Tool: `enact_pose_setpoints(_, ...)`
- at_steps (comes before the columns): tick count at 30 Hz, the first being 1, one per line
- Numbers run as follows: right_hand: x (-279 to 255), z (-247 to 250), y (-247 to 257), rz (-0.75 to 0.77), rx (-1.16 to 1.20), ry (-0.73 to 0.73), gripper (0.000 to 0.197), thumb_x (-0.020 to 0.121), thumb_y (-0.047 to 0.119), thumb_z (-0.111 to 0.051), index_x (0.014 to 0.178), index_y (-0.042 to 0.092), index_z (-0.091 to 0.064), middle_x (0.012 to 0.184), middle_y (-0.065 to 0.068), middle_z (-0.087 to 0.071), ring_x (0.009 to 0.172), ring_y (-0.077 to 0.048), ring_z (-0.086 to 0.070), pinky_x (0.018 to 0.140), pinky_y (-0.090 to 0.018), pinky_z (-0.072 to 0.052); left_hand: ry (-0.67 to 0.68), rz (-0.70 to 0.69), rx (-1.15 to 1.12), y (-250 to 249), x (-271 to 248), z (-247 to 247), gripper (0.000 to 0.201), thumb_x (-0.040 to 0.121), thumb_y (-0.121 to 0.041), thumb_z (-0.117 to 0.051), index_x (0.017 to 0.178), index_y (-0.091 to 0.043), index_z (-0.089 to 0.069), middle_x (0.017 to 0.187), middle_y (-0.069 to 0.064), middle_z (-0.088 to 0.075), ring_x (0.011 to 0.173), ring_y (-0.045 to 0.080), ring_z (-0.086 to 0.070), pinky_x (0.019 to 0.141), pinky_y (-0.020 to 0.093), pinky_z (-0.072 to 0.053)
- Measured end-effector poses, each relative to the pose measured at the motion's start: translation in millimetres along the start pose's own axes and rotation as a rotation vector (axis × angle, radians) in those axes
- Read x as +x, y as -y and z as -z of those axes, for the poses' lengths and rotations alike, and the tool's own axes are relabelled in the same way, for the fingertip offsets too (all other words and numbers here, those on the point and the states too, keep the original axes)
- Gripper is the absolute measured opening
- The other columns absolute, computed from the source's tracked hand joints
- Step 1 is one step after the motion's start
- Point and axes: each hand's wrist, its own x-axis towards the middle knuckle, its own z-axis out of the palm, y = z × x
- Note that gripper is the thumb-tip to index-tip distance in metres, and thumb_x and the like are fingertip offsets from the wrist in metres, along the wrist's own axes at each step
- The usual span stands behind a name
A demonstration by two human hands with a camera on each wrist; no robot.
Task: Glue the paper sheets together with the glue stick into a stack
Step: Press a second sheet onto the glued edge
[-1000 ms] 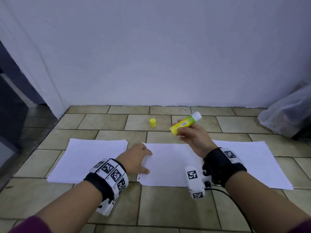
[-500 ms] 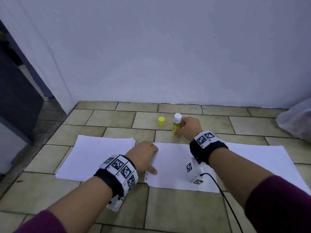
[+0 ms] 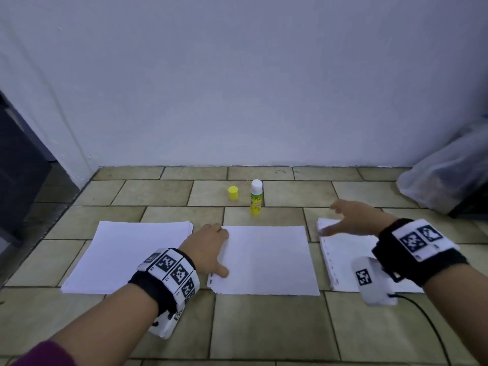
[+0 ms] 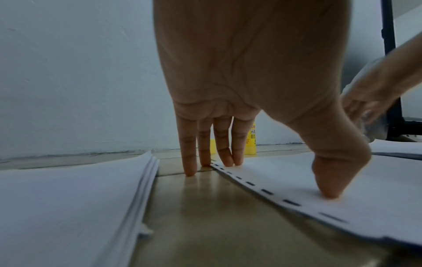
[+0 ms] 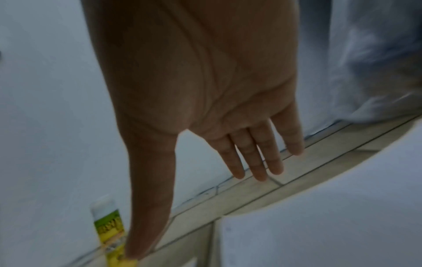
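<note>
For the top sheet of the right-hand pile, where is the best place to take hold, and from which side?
Probably the far-left corner of the right pile, approached from above and the left. That corner looks slightly lifted, so the open right hand, hovering just over it, could pinch the top sheet there. The punched left edge is also free.

- The left hand lies palm down, fingers straight and close together with their tips pressed down, thumb spread apart to the side with its tip pressed down too.
- The right hand hovers palm down, fingers straight and slightly fanned, thumb stretched wide, holding nothing; it is motion-blurred in the head view.
- Both forearms reach forward, each wrist wrapped in a black band with white marker tiles.
</note>
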Motion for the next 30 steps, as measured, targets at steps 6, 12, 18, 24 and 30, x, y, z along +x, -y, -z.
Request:
enact_pose_setpoints(6, -41.6, -40.5, -48.4, -0.114, -0.069, 0.136, 0.137, 0.057, 0.066, -0.076, 0.152, 0.008, 0.005, 0.16, -0.008, 0.007, 0.148, -0.022, -0.005, 0.117, -0.033, -0.014, -0.006, -0.005, -0.027, -1.1, -2.6, -0.4, 0.074, 0.075, -0.044, -0.073, 0.134, -0.018, -0.036, 0.133, -0.002, -0.038, 0.121, 0.016, -0.037, 0.097, 0.032, -0.041)
enact_pose_setpoints(12, -48.7, -63.1, -65.9, -0.039, 0.016, -0.015, 0.119, 0.059, 0.049, -0.085, 0.15, 0.016, -0.016, 0.157, 0.002, -0.018, 0.143, -0.015, -0.021, 0.114, -0.027, -0.02, 0.01, -0.021, -0.075, 2.7, -7.0, -4.5, 0.068, 0.078, -0.043, -0.073, 0.133, -0.02, -0.04, 0.136, -0.005, -0.036, 0.122, 0.013, -0.039, 0.098, 0.027, -0.039)
enact_pose_setpoints(18, -51.1, -57.2, -69.6, -0.024, 0.086, 0.03, 0.128, 0.046, 0.066, -0.079, 0.15, 0.019, -0.019, 0.158, 0.004, -0.017, 0.143, -0.014, -0.02, 0.114, -0.026, -0.018, 0.012, -0.031, -0.097, 4.2, -10.1, -6.1, 0.075, 0.078, -0.041, -0.075, 0.139, -0.02, -0.036, 0.14, -0.008, -0.033, 0.124, 0.011, -0.04, 0.1, 0.026, -0.039)
enact_pose_setpoints(24, -45.3, -63.7, -64.3, -0.059, 0.041, -0.097, 0.102, 0.062, 0.058, -0.079, 0.144, 0.018, -0.032, 0.148, 0.002, -0.036, 0.133, -0.015, -0.036, 0.108, -0.028, -0.03, 0.008, -0.03, -0.106, 5.0, -9.7, -8.1, 0.075, 0.077, -0.042, -0.075, 0.138, -0.02, -0.036, 0.139, -0.009, -0.033, 0.119, 0.011, -0.044, 0.095, 0.024, -0.041)
enact_pose_setpoints(30, -32.6, -60.7, -69.1, -0.094, -0.033, -0.152, 0.049, 0.078, 0.046, -0.072, 0.118, 0.02, -0.057, 0.117, 0.003, -0.06, 0.111, -0.015, -0.053, 0.088, -0.022, -0.039, -0.001, -0.035, -0.115, 7.2, -9.2, -9.8, 0.075, 0.077, -0.042, -0.076, 0.137, -0.02, -0.037, 0.137, -0.01, -0.034, 0.118, 0.01, -0.044, 0.094, 0.023, -0.041)
